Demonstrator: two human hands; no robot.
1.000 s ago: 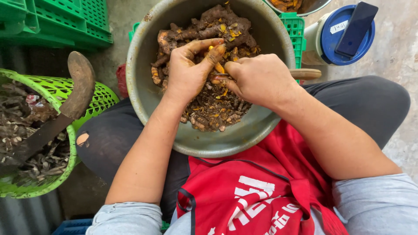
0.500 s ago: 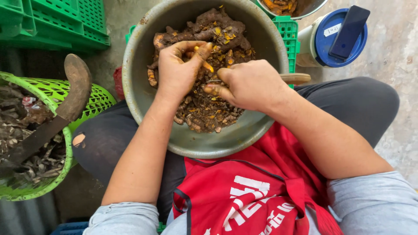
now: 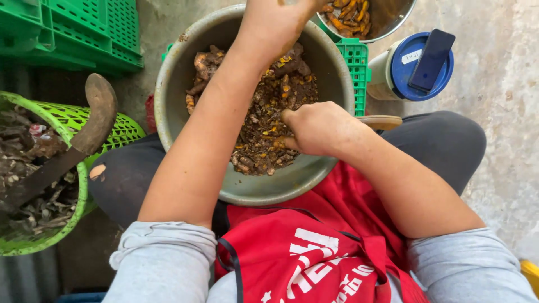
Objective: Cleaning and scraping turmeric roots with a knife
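Note:
A large grey metal bowl [image 3: 168, 106] rests on my lap, holding muddy turmeric roots and orange peelings [image 3: 264, 129]. My left hand [image 3: 275, 17] is stretched forward over the bowl to its far rim, beside a smaller metal bowl [image 3: 396, 19] of peeled orange pieces [image 3: 348, 11]. Its fingers are cut off by the top edge of the frame. My right hand [image 3: 320, 130] sits low in the big bowl, closed around a knife whose wooden handle [image 3: 382, 121] sticks out to the right over the rim.
A green mesh basket [image 3: 115, 126] of dark scraps stands at my left, with a curved, dark-bladed tool [image 3: 92, 120] lying across it. Green crates [image 3: 73, 28] are at the back left. A blue-lidded tub [image 3: 400, 70] with a phone [image 3: 431, 59] on it stands at the right.
My left hand has left the turmeric pile and reached forward to the far rim, towards the smaller bowl. My right hand has stayed in the big bowl with the knife.

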